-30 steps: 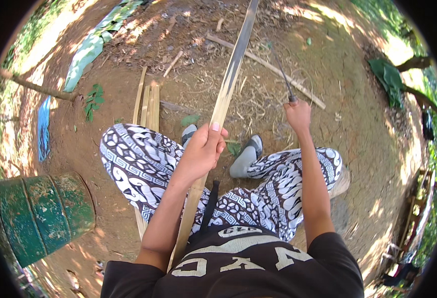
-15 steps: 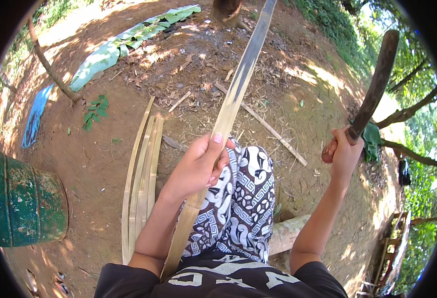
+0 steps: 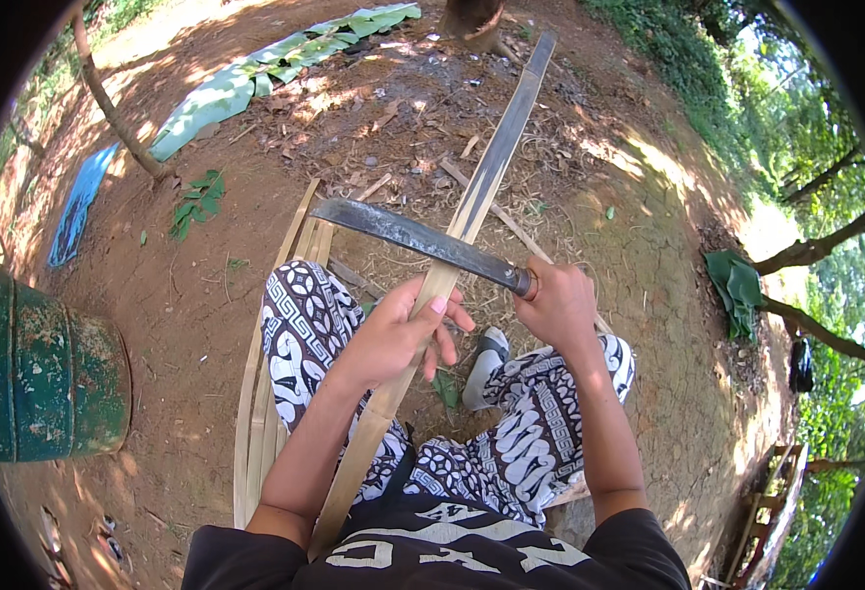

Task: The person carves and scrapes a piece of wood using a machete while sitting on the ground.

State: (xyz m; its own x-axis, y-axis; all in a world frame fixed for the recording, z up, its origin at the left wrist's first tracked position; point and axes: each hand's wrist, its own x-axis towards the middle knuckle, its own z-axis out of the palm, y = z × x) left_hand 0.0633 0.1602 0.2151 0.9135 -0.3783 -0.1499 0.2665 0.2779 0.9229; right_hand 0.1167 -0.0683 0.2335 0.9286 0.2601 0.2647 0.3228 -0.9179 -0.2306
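Left hand (image 3: 388,339): loose-fingered thumb pinch on bamboo strip (image 3: 440,279), bodyward of machete (image 3: 403,234) | right hand (image 3: 560,305): clenched on handle (image 3: 527,283) | strip: likely light, springy; pinch flat faces

Long, flat split-bamboo strip (image 3: 436,284): pale straw yellow along the near length, blackish grey toward the far end, the tones meeting in jagged streaks.

Broad, dark grey steel machete blade (image 3: 393,231): mottled with paler silvery patches.

Loose patterned cloth trousers (image 3: 299,307): white, dark brown-black and grey; angular key-fret bands, interlaced circles, curling paisley-like forms.

Black short-sleeved cloth shirt (image 3: 432,565): off-white lettering and band across the front.

Slender straw-yellow bamboo strips (image 3: 255,433): plain.

Ribbed green metal drum (image 3: 34,379): scuffed with rust-brown patches.

Long, pale green leaf sheet (image 3: 221,103): dappled with light.

Crumpled bright blue plastic-like sheet (image 3: 80,211): darker creases.

Reddish-brown earth ground (image 3: 191,324): sun-dappled.
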